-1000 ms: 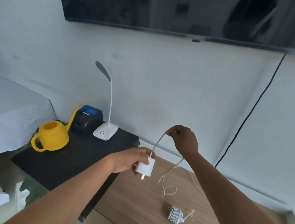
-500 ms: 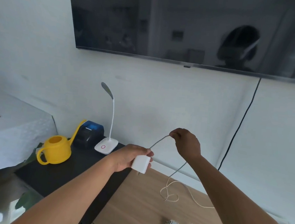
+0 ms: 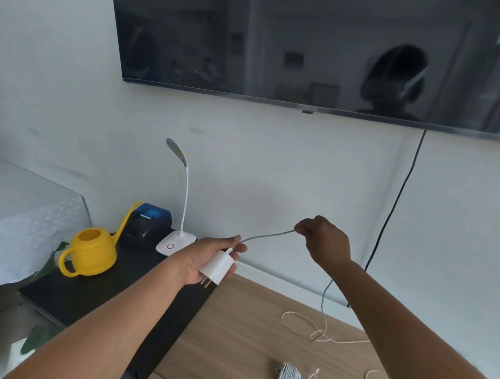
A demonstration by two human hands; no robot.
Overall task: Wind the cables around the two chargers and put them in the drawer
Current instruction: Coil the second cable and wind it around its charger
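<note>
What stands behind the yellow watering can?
A black printer with a blue top; the can's spout covers part of its left side. The cabinet top behind the can is hidden.

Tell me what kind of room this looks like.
Most likely a room in a home, perhaps a living room: a wall-mounted television, a white desk lamp and a yellow watering can on a low black cabinet.

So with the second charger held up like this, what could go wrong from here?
1. The cable trails from the right hand into loose loops on the wooden top; they may knot as winding pulls them in.
2. That slack lies near the wound charger and could drag it.
3. The left hand holds the white charger in the air; a slipped grip might drop it.
</note>
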